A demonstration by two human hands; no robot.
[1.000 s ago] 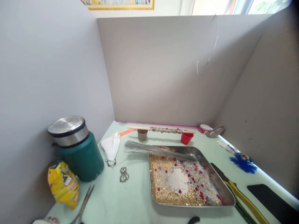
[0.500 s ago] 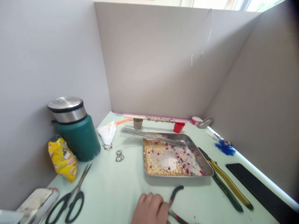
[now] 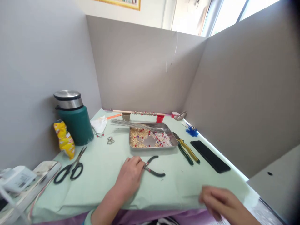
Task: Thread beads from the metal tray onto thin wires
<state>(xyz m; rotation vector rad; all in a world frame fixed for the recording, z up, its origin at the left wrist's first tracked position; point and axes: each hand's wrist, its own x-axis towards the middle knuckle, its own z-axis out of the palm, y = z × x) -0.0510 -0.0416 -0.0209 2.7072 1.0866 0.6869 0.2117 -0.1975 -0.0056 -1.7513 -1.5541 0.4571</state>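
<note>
My left hand point(image 3: 131, 175) rests on the pale green tabletop with its fingers curled over the jaw end of small pliers point(image 3: 154, 172). The pliers' black handles spread apart to the right, and their jaws are hidden by my fingers. Over the front right edge of the table is my right hand point(image 3: 220, 201), blurred by motion, its fingers bent; whether anything is in them does not show. Beyond the pliers stands a metal tray point(image 3: 153, 149) of gold, clear and red beads point(image 3: 138, 137). A bundle of thin wires point(image 3: 138, 124) lies across its back rim.
Scissors point(image 3: 74, 167), a yellow packet point(image 3: 64, 140) and a green flask point(image 3: 77, 125) stand or lie at left. On the right are yellow-green pliers point(image 3: 187, 153) and a black phone-like slab point(image 3: 209, 156). Two small cups, one red point(image 3: 160, 118), sit behind the tray. Grey partitions point(image 3: 145, 68) enclose the table.
The view has tilted and shifted, showing more of the table's front. My right hand has come into view. My left hand keeps its place at the pliers.
</note>
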